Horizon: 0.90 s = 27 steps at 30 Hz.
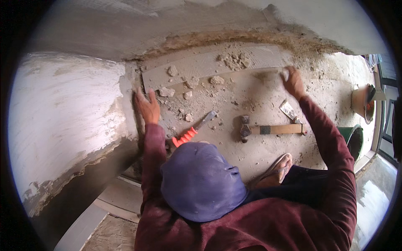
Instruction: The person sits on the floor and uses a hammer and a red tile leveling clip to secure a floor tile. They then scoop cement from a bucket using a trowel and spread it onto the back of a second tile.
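Observation:
A long, narrow grey tile strip (201,62) lies on the dusty floor along the foot of the far wall. My left hand (148,109) is at its near left corner, thumb and fingers spread. At the strip's right end is my right hand (295,83), fingers loosely bent and thumb apart; whether the fingertips touch the edge I cannot tell. Crumbled mortar (237,61) sits on top of the strip, and broken lumps (166,92) lie along its near edge. Nothing shows as held in either hand.
Nearer me lie a chisel with an orange grip (184,137), a wooden-handled hammer (276,129) and a scraper (288,109). A green bucket (346,133) and an orange-brown pail (359,100) stand at the right. A white-coated wall (75,104) rises on the left.

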Tool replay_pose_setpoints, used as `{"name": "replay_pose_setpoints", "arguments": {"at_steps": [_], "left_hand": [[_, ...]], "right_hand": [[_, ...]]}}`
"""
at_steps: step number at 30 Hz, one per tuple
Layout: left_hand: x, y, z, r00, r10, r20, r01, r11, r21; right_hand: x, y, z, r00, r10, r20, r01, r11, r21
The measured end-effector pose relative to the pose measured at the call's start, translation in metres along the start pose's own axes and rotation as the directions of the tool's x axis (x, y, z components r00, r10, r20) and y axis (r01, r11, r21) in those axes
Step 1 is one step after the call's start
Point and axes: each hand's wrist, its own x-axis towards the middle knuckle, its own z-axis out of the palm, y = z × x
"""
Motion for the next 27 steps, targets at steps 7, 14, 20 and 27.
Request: {"name": "replay_pose_setpoints", "arguments": {"at_steps": [7,14,20,27], "left_hand": [[0.029,0.009,0.063,0.924,-0.372,0.089,0.328,0.892,0.312],[0.047,0.023,0.055,0.864,-0.443,0.238,0.295,0.83,0.473],[0.054,-0.01,0.042,0.849,-0.438,0.295,0.317,0.869,0.379],[0.044,-0.026,-0.007,0.63,-0.405,0.662,0.084,0.884,0.46]], "right_hand": [[0.073,0.033,0.05,0.932,0.245,0.267,-0.214,0.967,-0.14],[0.062,-0.005,0.053,0.942,0.333,0.035,-0.331,0.942,-0.056],[0.051,0.013,0.032,0.91,0.333,0.247,-0.302,0.94,-0.158],[-0.026,0.06,-0.052,0.566,0.24,0.789,-0.569,0.806,0.163]]}}
